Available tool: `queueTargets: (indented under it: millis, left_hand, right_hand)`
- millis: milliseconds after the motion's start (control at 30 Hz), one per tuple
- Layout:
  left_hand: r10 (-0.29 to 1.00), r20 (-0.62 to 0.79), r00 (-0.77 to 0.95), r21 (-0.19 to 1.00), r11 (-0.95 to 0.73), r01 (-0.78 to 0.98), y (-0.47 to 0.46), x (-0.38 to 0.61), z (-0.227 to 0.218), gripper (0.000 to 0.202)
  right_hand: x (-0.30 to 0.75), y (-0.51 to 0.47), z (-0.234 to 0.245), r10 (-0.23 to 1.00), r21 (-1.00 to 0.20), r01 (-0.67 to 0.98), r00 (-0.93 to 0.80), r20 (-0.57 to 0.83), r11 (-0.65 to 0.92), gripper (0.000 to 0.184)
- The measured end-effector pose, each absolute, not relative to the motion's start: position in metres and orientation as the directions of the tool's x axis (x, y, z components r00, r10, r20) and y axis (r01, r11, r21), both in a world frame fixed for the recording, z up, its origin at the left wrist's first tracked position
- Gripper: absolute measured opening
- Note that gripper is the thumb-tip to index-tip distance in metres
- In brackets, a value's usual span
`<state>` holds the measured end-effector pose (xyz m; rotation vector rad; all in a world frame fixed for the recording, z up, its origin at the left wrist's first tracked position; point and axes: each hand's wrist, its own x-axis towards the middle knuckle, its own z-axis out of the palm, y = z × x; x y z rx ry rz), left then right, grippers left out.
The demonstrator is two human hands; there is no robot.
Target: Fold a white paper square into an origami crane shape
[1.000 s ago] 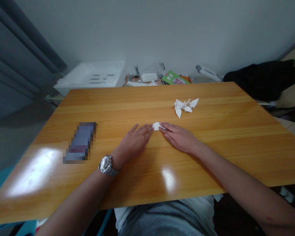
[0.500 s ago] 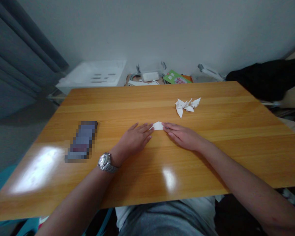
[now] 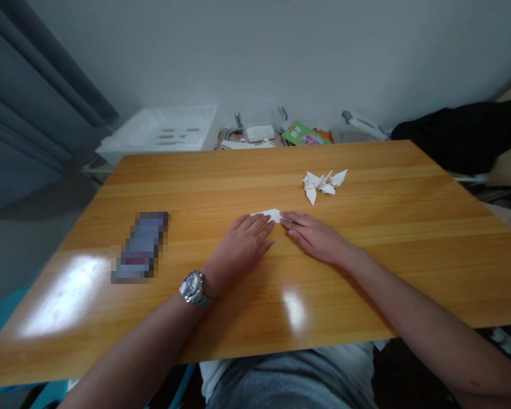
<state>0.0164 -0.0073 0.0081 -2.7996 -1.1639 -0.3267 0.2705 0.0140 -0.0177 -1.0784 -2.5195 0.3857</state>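
Observation:
A small folded piece of white paper (image 3: 274, 214) lies flat on the wooden table (image 3: 221, 193), partly covered by fingers from both sides. My left hand (image 3: 246, 241) is laid over its left part, fingers stretched out and a little apart; a silver watch (image 3: 192, 288) is on that wrist. On the paper's right end rest the fingertips of my right hand (image 3: 311, 234), its fingers long and flat. Beyond the right hand sit folded white paper cranes (image 3: 323, 184), close together; their number is hard to make out.
A pixelated phone-like device (image 3: 142, 247) lies on the table's left side. Behind the far edge are a white plastic tray (image 3: 187, 128), a green booklet (image 3: 304, 135) and assorted small items. Dark cloth (image 3: 460, 136) is heaped at the right. A grey curtain (image 3: 29, 96) hangs at left.
My left hand has slid right and slightly nearer to me, its fingers further onto the paper, baring more of the paper's left upper edge. My right hand has barely shifted.

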Motion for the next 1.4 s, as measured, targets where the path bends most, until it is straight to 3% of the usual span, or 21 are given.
queueTargets:
  millis: [767,1400]
  left_hand:
    - [0.775,0.185,0.604,0.086,-0.625,0.776,-0.021,0.035,0.002,0.055]
    - [0.770,0.261,0.582,0.120,-0.624,0.772,-0.021,0.036,-0.006,0.055]
  right_hand:
    - [0.281,0.021,-0.013,0.737,-0.500,0.593,-0.660,0.148,0.632,0.049]
    - [0.281,0.018,-0.015,0.721,-0.432,0.597,-0.656,0.222,0.676,0.043]
